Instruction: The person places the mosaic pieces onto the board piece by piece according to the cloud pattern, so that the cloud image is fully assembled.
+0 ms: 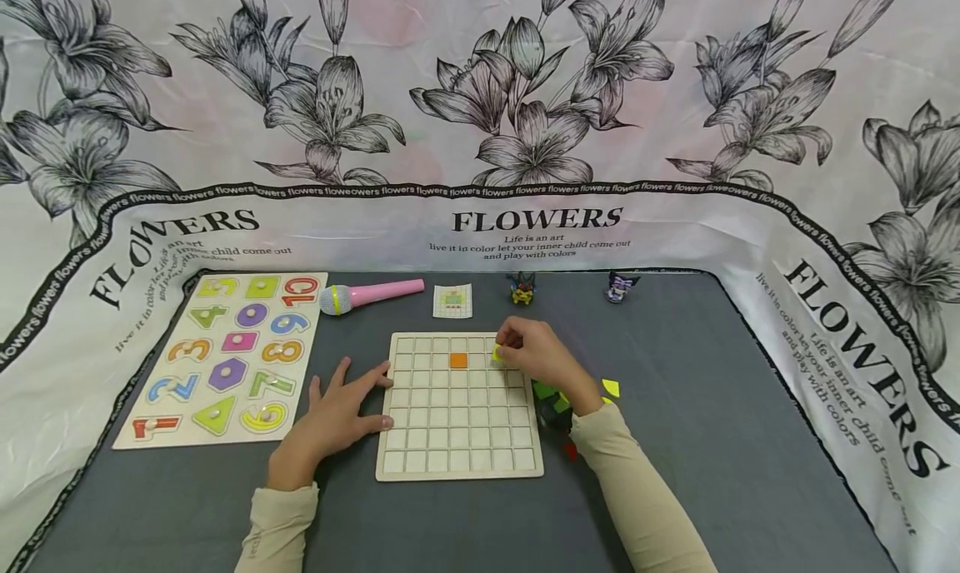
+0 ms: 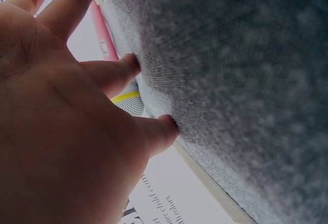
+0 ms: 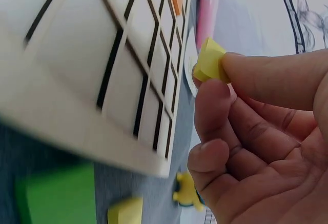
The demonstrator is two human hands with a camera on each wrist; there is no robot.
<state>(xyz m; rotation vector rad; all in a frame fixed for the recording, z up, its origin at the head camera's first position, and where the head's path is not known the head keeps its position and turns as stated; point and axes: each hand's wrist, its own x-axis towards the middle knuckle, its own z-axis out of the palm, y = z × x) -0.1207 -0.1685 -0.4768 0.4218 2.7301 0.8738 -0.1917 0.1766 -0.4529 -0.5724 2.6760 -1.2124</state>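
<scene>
A pale wooden grid board (image 1: 459,424) lies on the grey cloth, with an orange square tile (image 1: 458,361) in a cell near its far edge. Between thumb and fingertips, my right hand (image 1: 542,356) pinches a small yellow tile (image 3: 211,61) over the board's far right part. My left hand (image 1: 330,427) is spread at the board's left edge, its fingertips touching the rim. To the right of the board lie green tiles (image 1: 551,396), partly hidden by the right wrist, a loose yellow tile (image 1: 611,387) and a red piece (image 1: 572,450).
A number and shape puzzle board (image 1: 258,435) lies on the left. Behind the grid board are a pink toy microphone (image 1: 386,291), a small pattern card (image 1: 453,301), a yellow and dark figurine (image 1: 522,289) and a purple figurine (image 1: 619,287). Flower-printed fabric (image 1: 540,223) borders the grey cloth.
</scene>
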